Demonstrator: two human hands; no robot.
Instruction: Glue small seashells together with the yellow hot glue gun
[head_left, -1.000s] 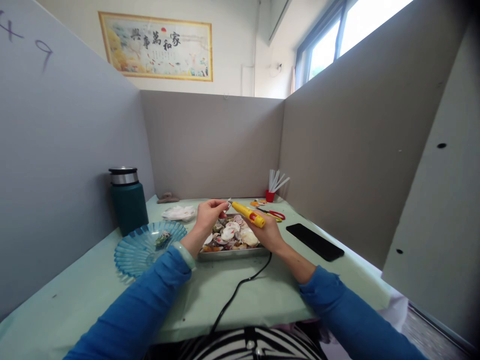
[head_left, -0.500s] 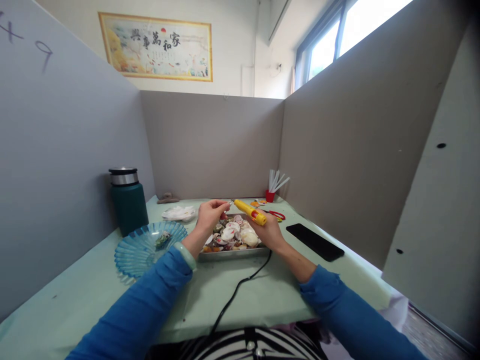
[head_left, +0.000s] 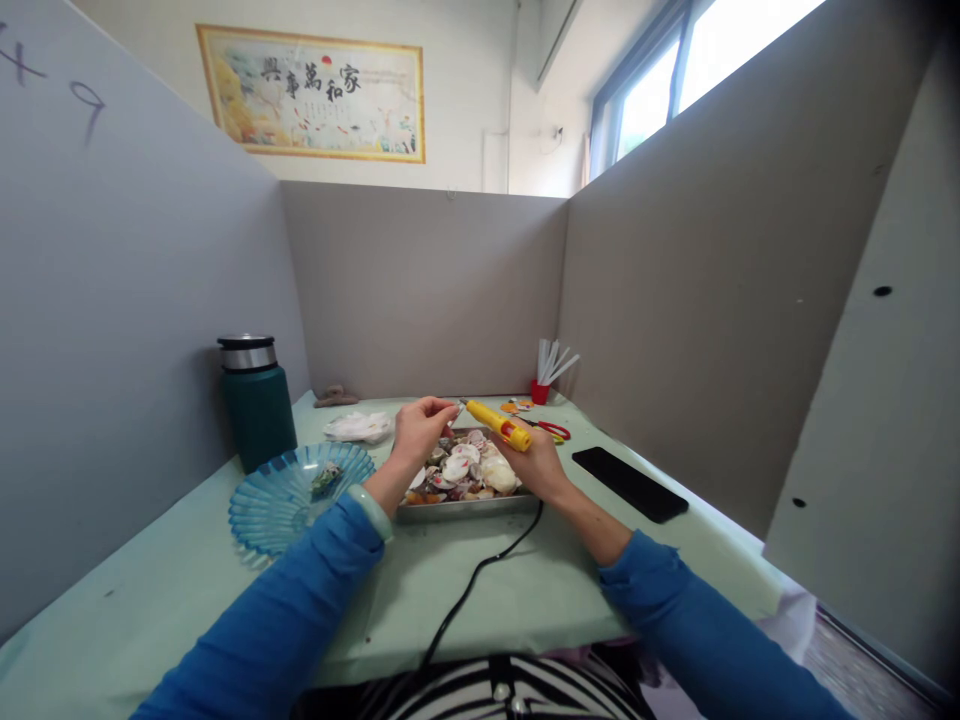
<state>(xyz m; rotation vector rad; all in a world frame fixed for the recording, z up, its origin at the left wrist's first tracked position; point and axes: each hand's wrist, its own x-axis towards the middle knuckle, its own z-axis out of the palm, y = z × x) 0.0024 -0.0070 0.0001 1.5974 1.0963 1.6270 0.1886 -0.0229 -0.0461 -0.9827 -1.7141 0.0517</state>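
My right hand (head_left: 534, 462) is wrapped round a yellow hot glue gun (head_left: 495, 421), its nozzle pointing left. A black cord (head_left: 480, 572) runs from below that hand toward the table's front edge. Thumb and fingertips of my left hand (head_left: 421, 428) are pinched together close to the nozzle. Between them is something small and pale, too small to name. Both hands are above a metal tray (head_left: 466, 510) heaped with seashells (head_left: 465, 465). The left forearm passes over the edge of a blue glass dish (head_left: 259, 500) with a small greenish cluster (head_left: 325, 480) in it.
A green bottle (head_left: 259, 415) stands at the left, near a white crumpled bundle (head_left: 358, 427). Red-handled scissors (head_left: 555, 430) and a black phone (head_left: 630, 484) lie right of the tray. Behind, a red cup (head_left: 540, 391) holds white glue sticks (head_left: 553, 360). Grey partitions (head_left: 427, 290) enclose the table.
The glue gun's nozzle has shifted very slightly left, closer to my left fingertips. Otherwise both hands hold nearly the same pose.
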